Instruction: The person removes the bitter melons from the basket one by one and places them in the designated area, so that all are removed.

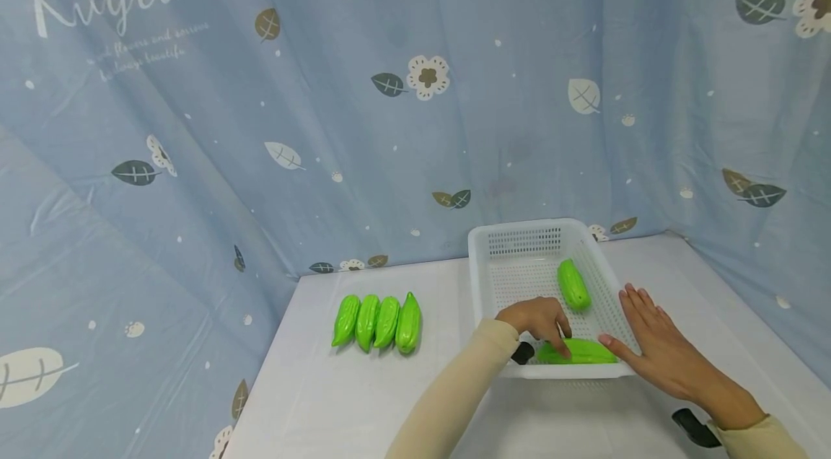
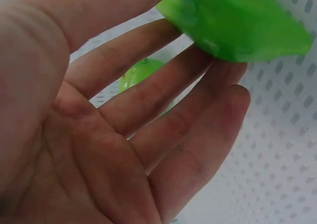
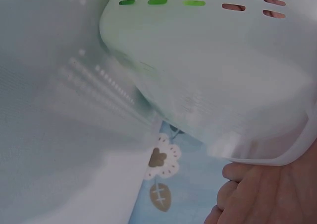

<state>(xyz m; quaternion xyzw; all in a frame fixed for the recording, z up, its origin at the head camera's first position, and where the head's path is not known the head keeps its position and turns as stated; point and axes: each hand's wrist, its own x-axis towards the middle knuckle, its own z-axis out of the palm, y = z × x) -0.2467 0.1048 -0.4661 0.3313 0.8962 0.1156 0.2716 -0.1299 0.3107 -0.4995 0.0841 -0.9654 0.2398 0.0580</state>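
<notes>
My left hand reaches into the white plastic basket and pinches a bright green bitter melon lying along its near wall. In the left wrist view, thumb and fingertips meet this bitter melon, and the palm is bare. A second bitter melon rests on the basket floor at the right. Against the basket's right side lies my right hand, fingers straight, thumb reaching over the near right corner. The right wrist view shows that hand touching the basket's outer wall.
Several more bitter melons lie side by side in a row on the white table, left of the basket. A blue patterned curtain hangs behind the table and along its sides.
</notes>
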